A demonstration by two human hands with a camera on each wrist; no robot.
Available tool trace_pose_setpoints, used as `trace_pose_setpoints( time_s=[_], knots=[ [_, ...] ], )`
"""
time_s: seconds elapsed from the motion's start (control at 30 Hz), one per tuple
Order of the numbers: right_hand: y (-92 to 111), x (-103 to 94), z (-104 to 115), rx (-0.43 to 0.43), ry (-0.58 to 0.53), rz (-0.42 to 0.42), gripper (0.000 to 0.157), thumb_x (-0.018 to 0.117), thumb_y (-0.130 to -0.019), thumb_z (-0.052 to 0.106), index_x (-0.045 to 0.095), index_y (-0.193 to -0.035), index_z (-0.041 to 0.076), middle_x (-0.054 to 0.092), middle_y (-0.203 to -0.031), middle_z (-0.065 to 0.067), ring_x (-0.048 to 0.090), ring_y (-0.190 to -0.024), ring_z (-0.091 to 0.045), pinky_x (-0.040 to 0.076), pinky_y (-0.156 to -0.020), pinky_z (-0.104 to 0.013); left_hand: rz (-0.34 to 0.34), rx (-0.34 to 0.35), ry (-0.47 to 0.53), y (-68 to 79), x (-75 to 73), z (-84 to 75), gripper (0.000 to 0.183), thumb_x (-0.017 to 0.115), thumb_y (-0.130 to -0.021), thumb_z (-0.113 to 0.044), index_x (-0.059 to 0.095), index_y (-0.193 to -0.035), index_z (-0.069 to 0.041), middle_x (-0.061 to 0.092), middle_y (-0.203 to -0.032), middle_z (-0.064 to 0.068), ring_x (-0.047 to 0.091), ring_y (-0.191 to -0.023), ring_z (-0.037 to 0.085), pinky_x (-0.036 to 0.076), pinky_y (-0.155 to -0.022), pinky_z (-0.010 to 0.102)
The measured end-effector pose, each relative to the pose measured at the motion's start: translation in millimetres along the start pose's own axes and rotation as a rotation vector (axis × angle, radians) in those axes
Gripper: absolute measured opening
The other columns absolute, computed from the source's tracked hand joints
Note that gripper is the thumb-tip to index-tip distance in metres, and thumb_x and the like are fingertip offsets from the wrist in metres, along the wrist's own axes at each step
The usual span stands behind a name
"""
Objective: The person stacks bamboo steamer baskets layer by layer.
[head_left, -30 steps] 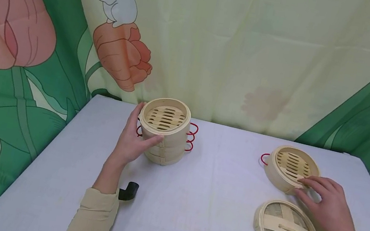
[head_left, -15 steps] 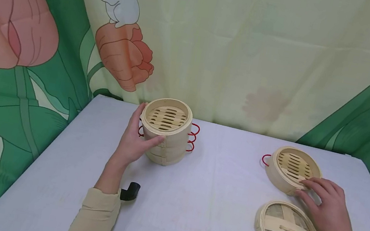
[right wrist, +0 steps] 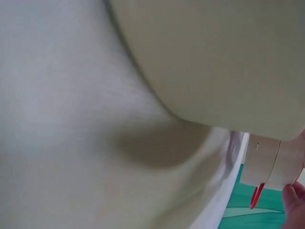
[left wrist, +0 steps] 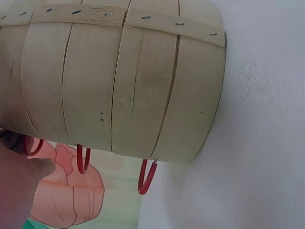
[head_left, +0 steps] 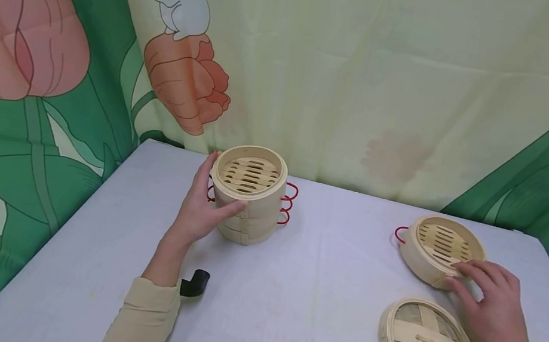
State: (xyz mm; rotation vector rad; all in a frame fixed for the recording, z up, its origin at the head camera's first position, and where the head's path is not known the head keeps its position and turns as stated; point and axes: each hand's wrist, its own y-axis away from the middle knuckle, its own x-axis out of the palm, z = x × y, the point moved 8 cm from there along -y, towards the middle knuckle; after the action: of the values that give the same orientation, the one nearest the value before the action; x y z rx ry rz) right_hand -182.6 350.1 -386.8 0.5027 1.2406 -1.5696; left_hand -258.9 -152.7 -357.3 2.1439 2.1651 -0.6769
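A tall stack of bamboo steamer baskets (head_left: 248,218) stands at the table's back left, slats showing in the top tier. My left hand (head_left: 199,210) holds the stack from its left side, thumb across the front and fingers round behind; the left wrist view shows red loop handles (left wrist: 147,177) on its wall. At the right, my right hand (head_left: 495,299) pinches the near right rim of a single bamboo steamer basket (head_left: 420,262), fingers over the edge and thumb outside. Its red handle (head_left: 399,234) points left. Fingertips (right wrist: 291,198) at the basket's wall show in the right wrist view.
A round bamboo steamer lid (head_left: 428,339) with a woven cross and small loop handle lies nearer me, left of my right forearm. White cloth covers the table (head_left: 308,297). Behind hangs a printed curtain (head_left: 322,82). Black wrist devices (head_left: 194,283) sit at both sleeves.
My right hand and the single basket have shifted slightly right, away from the stack. My left hand stays on the stack. The head view has turned a little.
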Motion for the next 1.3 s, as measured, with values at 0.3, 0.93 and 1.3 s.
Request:
trace_pose_setpoints(
  time_s=[0.3,0.93,1.3],
  knots=[
    [-7,-4.3,9,-0.049,-0.018,-0.049,0.032,0.079,-0.081,-0.004,0.067,-0.111,-0.007,0.057,-0.115,-0.030,0.039,-0.118,-0.050,0.020,-0.113,-0.063,-0.003,-0.006,-0.007,-0.3,0.0,1.2,0.109,0.085,-0.082,-0.027,0.013,-0.163,-0.017,0.016,-0.164,0.004,0.016,-0.149,0.023,0.029,-0.109,0.066],
    [-27,-19.1,41,-0.096,-0.040,-0.105,0.034,0.080,-0.077,-0.008,0.069,-0.109,-0.007,0.059,-0.113,-0.027,0.040,-0.119,-0.049,0.023,-0.113,-0.061,-0.008,-0.014,-0.013,0.1,-0.4,0.8,0.109,0.086,-0.081,-0.027,0.014,-0.163,-0.018,0.018,-0.164,0.004,0.017,-0.148,0.023,0.030,-0.108,0.066],
    [-38,-23.9,66,-0.122,-0.069,-0.123,0.033,0.080,-0.077,-0.010,0.069,-0.108,-0.007,0.059,-0.112,-0.026,0.041,-0.119,-0.048,0.025,-0.110,-0.055,-0.008,-0.010,-0.005,0.5,0.1,0.6,0.109,0.086,-0.081,-0.025,0.014,-0.163,-0.017,0.018,-0.164,0.004,0.018,-0.148,0.023,0.030,-0.109,0.065]
  ],
)
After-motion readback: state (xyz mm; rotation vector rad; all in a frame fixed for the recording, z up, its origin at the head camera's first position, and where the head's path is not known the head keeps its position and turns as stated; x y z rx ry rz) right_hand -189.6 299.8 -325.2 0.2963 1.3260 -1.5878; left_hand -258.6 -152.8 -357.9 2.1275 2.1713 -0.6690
